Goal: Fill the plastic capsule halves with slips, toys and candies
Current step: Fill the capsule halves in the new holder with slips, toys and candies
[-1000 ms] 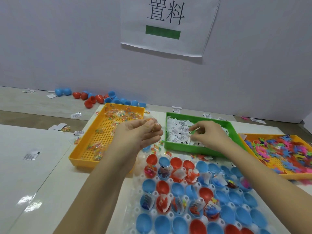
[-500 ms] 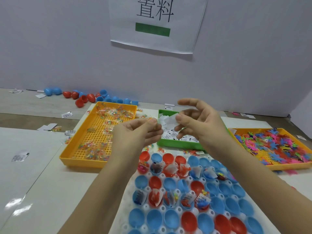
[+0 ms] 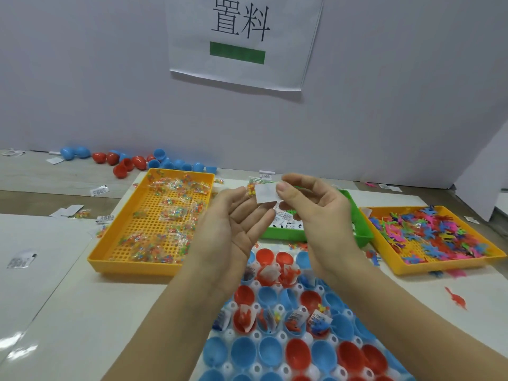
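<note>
1 slip (image 3: 265,192), pinched by right hand (image 3: 316,215) fingers (image 3: 283,188) above flat, open left hand (image 3: 233,224); likely dropped outside empty capsule halves (image 3: 270,350) if released early.

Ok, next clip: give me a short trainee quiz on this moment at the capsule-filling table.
1. True or false: the right hand pinches a white slip.
2. The toys lie in a tray coloured: A green; B orange; C blue.
3. Which two colours are the capsule halves in?

Key: 1 true; 2 B; 3 red and blue.
</note>
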Motion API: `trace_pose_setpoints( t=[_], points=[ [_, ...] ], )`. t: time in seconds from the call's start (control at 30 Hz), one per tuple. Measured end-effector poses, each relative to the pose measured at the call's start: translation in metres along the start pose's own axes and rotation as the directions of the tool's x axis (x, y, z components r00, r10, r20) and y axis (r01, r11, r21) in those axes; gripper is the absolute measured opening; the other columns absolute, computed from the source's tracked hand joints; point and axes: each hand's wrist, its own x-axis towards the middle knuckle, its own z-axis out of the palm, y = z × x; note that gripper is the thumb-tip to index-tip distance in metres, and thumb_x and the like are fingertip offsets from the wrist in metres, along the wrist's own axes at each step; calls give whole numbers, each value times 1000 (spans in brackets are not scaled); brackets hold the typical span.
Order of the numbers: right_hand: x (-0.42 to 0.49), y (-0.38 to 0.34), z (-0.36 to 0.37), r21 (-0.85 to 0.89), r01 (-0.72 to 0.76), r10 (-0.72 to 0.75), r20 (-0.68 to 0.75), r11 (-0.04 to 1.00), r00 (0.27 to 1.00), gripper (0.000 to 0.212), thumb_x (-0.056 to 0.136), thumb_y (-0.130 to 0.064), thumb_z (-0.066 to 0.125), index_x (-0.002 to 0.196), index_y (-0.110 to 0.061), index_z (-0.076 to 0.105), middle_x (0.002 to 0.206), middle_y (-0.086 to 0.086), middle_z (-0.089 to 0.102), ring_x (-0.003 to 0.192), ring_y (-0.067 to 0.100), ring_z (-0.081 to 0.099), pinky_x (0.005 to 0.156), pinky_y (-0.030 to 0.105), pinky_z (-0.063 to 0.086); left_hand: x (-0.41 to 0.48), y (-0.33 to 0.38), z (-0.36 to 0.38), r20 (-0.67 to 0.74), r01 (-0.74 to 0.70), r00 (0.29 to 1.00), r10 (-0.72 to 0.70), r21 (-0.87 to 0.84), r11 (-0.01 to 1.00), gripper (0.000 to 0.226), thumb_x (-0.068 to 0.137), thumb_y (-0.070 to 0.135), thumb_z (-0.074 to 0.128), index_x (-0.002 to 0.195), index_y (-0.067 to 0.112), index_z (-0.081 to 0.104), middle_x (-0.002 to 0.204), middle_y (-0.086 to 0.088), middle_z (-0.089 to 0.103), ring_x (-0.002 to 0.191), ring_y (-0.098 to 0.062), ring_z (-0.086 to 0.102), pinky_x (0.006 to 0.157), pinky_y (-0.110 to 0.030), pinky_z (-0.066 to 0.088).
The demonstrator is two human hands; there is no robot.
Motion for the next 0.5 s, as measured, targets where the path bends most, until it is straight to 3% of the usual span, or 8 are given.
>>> trace_pose_setpoints(
  t=[0.13,0.27,0.5],
  points=[
    [-9,9,12,59,26,-22,-75,998,997,19,86,-5,67,95,-21,72,84,-8,74,83,3,69,71,12,51,-4,-14,5,-34,-77,997,73,-126,989,31,94,16,55,119,-3,59,104,-18,74,96,-25,73,76,-28,61],
    [-11,10,19,61,43,-36,-114,997,993,19,86,-7,68,95,-22,71,79,-7,72,79,2,68,68,12,51,-7,-25,8,-20,-140,990,138,-138,981,33,81,21,65,109,4,65,106,-16,74,101,-26,72,84,-30,59],
    [-18,10,22,26,101,-97,-140,995,985,10,82,-10,73,87,-18,70,81,-4,73,77,7,69,66,16,52,-9,-28,8,-14,-158,987,158,-115,981,17,88,9,59,98,4,71,97,-15,75,93,-21,74,76,-26,61]
  ],
)
